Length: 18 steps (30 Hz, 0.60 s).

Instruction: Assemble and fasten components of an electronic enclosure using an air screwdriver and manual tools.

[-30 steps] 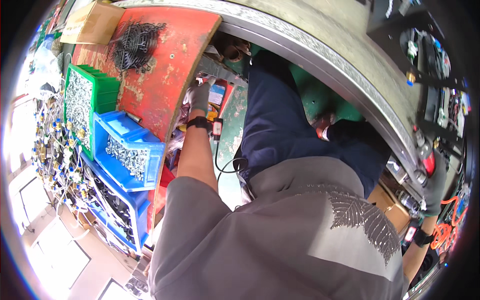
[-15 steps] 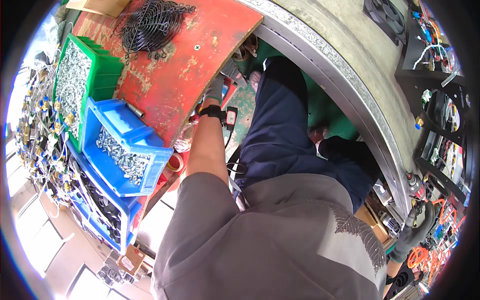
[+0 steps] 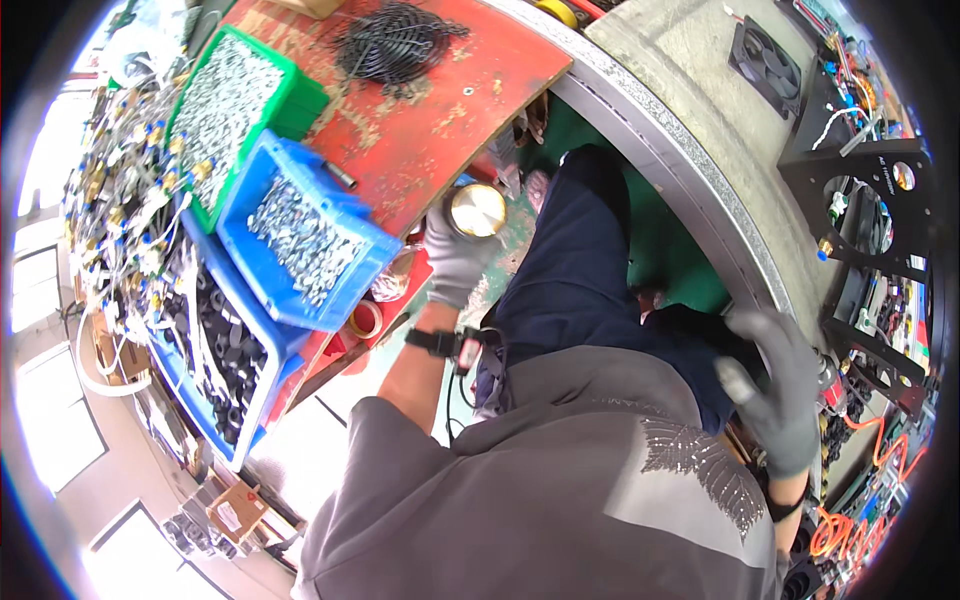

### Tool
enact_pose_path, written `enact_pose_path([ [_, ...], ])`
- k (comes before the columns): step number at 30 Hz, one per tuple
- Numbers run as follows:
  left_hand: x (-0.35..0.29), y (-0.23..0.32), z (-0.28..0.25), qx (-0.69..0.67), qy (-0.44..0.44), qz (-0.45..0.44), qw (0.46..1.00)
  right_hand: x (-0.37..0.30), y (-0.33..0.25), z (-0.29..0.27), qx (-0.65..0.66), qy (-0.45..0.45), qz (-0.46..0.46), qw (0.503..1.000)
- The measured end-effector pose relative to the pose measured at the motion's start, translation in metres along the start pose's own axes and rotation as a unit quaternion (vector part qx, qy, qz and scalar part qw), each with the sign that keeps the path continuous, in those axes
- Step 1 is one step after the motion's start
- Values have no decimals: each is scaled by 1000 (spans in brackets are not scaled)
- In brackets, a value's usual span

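My left hand [image 3: 455, 262], in a grey glove, is closed around a round thing with a shiny pale-gold face and a dark rim [image 3: 478, 210]; its exact kind I cannot make out. It is over the gap beside the red table's edge. My right hand [image 3: 778, 395], also gloved, hangs to the right of my legs with thumb and fingers apart and a little blurred. Nothing shows in it. Close beside it, a red and grey power tool [image 3: 830, 385] is partly hidden.
The red worktable [image 3: 440, 120] bears black wire fan guards [image 3: 395, 45], a green bin [image 3: 300, 105] and a blue bin [image 3: 235, 230] of small metal parts, plus black fittings [image 3: 225, 350]. Right, a metal-edged bench [image 3: 690, 75] holds a black fan [image 3: 768, 65] and a black bracket [image 3: 870, 200].
My left hand has come up from beside the table's edge with the round thing in it. My right hand has moved up and inward, away from the coiled orange tubing.
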<state>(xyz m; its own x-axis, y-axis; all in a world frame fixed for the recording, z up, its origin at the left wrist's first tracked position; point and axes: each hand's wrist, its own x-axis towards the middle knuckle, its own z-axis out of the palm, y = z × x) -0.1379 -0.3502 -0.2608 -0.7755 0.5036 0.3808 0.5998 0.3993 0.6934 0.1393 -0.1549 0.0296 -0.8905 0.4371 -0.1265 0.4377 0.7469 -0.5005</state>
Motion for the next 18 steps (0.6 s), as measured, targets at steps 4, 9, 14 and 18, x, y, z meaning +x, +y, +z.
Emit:
enact_pose_path([
  [4,-17,85,-39,-83,-33,10,996,53,-30,23,1,-15,-106,994],
  [9,11,177,-66,-76,-22,141,987,64,-73,25,-138,41,-114,983],
  [14,31,235,-84,-124,-114,148,975,33,-81,-5,-93,66,-33,993],
  [18,33,266,-82,-173,-225,136,949,12,-64,-26,-109,111,-48,987],
])
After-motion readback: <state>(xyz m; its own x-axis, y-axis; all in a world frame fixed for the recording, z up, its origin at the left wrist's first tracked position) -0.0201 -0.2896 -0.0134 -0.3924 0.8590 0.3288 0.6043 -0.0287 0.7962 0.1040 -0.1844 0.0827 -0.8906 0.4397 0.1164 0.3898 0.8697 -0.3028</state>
